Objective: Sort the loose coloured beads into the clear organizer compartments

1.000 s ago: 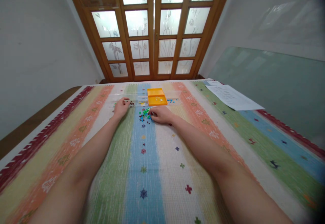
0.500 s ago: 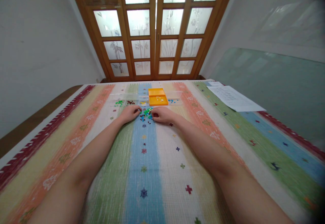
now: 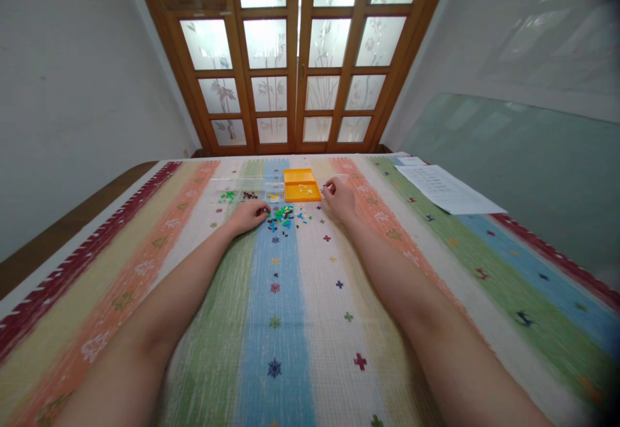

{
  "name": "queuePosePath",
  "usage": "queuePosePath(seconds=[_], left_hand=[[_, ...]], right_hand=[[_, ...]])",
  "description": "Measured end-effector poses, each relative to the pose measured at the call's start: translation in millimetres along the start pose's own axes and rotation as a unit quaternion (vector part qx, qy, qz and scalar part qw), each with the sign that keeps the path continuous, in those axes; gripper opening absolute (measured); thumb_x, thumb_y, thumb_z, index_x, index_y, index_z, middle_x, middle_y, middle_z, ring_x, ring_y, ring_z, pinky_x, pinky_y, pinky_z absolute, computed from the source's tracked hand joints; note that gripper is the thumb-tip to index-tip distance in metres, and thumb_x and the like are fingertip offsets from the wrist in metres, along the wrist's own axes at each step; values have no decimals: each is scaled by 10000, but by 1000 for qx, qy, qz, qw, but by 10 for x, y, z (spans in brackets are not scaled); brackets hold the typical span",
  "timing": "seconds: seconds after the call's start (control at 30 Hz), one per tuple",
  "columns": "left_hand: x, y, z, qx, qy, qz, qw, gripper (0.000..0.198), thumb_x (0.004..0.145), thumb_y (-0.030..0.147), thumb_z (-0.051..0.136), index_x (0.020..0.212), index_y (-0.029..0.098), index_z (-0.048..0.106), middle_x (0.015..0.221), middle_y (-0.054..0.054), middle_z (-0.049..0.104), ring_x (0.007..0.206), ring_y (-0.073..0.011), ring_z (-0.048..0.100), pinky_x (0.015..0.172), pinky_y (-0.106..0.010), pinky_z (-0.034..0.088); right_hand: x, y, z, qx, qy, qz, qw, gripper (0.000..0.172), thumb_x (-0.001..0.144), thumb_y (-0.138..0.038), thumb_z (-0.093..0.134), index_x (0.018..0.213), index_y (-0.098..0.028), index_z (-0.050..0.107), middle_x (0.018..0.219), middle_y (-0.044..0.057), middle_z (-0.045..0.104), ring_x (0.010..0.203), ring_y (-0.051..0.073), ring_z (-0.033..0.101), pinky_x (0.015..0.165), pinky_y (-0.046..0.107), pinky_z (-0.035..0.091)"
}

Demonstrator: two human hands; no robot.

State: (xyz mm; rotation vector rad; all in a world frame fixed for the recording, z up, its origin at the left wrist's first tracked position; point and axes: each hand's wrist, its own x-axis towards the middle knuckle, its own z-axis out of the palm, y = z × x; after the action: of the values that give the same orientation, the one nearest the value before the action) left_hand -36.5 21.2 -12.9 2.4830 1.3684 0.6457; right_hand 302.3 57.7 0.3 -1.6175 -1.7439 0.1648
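A loose pile of small green, blue, dark red and white toy-brick-like pieces lies on the striped cloth. My left hand rests at the pile's left edge, fingers curled together; whatever they hold, if anything, is too small to make out. To the right of the open orange box, my right hand is closed in a pinch over a clear tray. A tiny bluish piece shows at its fingertips. White pieces lie in the orange box. The blue pieces in the clear tray are hidden behind my right hand.
Left of the orange box, clear trays hold green pieces, dark red pieces and yellow pieces. Printed paper sheets lie at the far right of the tablecloth. Wooden glazed doors stand behind the table.
My right hand has moved from the pile up and right to the clear tray beside the orange box, uncovering the pile's right side. My left hand has stayed in place.
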Motion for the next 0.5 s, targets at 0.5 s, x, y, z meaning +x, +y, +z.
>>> queuePosePath(seconds=[0.5], left_hand=[[-4, -11, 15, -6, 8, -8, 1000, 220, 864, 287, 586, 971, 221, 767, 807, -24, 694, 737, -185, 599, 689, -282, 426]], right_hand=[[47, 125, 58, -44, 17, 59, 997, 255, 982, -308, 525, 1120, -210, 716, 928, 102, 753, 838, 245, 643, 682, 305, 370]])
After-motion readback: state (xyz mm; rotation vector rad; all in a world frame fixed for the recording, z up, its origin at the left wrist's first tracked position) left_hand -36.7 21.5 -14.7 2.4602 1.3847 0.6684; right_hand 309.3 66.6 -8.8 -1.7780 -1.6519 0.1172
